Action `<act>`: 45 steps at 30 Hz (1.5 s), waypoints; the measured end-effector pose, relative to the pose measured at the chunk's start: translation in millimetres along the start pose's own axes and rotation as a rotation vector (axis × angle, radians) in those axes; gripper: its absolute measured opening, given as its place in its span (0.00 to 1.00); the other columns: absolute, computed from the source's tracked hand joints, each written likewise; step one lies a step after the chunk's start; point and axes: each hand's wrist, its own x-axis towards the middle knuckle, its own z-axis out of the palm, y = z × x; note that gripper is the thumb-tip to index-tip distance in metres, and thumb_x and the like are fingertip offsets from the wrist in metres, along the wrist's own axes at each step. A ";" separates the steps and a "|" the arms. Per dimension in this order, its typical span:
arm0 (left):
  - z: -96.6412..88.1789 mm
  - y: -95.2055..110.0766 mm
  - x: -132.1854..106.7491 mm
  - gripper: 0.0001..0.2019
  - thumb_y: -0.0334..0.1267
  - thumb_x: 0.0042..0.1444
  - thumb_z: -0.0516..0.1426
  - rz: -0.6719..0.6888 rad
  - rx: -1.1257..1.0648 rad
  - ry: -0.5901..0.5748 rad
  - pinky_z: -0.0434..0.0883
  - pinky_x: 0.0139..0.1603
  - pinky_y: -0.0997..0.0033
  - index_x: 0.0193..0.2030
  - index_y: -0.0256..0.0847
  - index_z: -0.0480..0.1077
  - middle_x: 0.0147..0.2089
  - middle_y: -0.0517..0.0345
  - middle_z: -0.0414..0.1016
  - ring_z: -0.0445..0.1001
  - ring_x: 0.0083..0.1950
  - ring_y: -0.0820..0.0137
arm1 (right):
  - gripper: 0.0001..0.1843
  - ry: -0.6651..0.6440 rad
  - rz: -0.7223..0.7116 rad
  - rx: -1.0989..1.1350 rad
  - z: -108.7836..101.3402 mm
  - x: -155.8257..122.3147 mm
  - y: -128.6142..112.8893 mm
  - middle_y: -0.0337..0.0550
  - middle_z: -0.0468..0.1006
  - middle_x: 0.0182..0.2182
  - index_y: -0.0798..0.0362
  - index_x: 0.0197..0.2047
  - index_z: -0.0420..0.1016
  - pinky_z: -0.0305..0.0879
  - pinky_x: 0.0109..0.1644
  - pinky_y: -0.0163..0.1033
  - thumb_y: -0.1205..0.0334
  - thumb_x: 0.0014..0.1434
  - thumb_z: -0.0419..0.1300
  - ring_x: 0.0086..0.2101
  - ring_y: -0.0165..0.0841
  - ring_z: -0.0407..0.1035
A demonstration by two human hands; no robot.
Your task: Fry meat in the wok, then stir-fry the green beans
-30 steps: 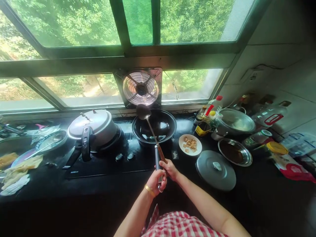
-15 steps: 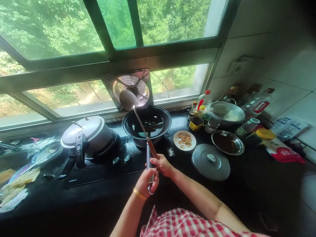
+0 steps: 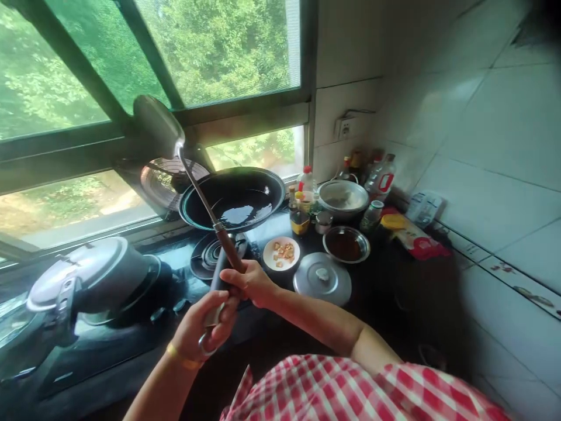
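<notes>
Fingers of the left hand are curling tight around the grey handle of the wok, with a gold bangle sitting at the wrist, while the right hand is closing just ahead of it on the brown wooden grip of the ladle. One wok is sitting raised above the burner ring, slightly tilted, and a thin dark, shiny film is lying in its bottom. One ladle is slanting up across the wok's near rim, its steel bowl hanging high in front of the window, and what it carries cannot be told. One small white plate, bearing pale brown pieces, is standing just beside the burner. Two steel bowls are standing to the right: the nearer bowl is holding a dark brown liquid, and the farther, larger bowl is showing something pale inside. One round lid is lying flat near the plate. One pressure cooker is sitting shut on the left of the stove. Several bottles are crowding the corner, too blurred to count exactly. Both forearms are reaching forward, the left from below, the right bending across from a checked sleeve.
</notes>
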 end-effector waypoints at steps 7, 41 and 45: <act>94.0 -10.7 50.7 0.18 0.44 0.53 0.53 0.033 -0.067 -0.069 0.49 0.08 0.84 0.17 0.36 0.62 0.09 0.65 0.48 0.46 0.08 0.82 | 0.23 0.006 -0.009 -0.026 -70.3 -39.6 -80.4 0.29 0.64 0.14 0.56 0.26 0.67 0.44 0.13 0.27 0.45 0.43 0.67 0.13 0.19 0.53; 339.1 -64.7 220.1 0.13 0.40 0.44 0.55 0.009 -0.020 0.394 0.47 0.07 0.83 0.17 0.35 0.60 0.13 0.62 0.57 0.50 0.08 0.83 | 0.23 0.032 0.035 0.079 -294.6 -135.7 -201.2 0.27 0.59 0.10 0.53 0.21 0.61 0.39 0.12 0.29 0.46 0.42 0.66 0.10 0.19 0.48; 363.8 -71.9 242.5 0.13 0.40 0.46 0.54 0.030 -0.016 0.463 0.47 0.08 0.82 0.17 0.35 0.60 0.12 0.62 0.56 0.51 0.08 0.82 | 0.22 -0.022 0.076 0.076 -322.8 -137.4 -214.9 0.28 0.61 0.11 0.54 0.23 0.62 0.39 0.12 0.29 0.45 0.42 0.66 0.10 0.19 0.49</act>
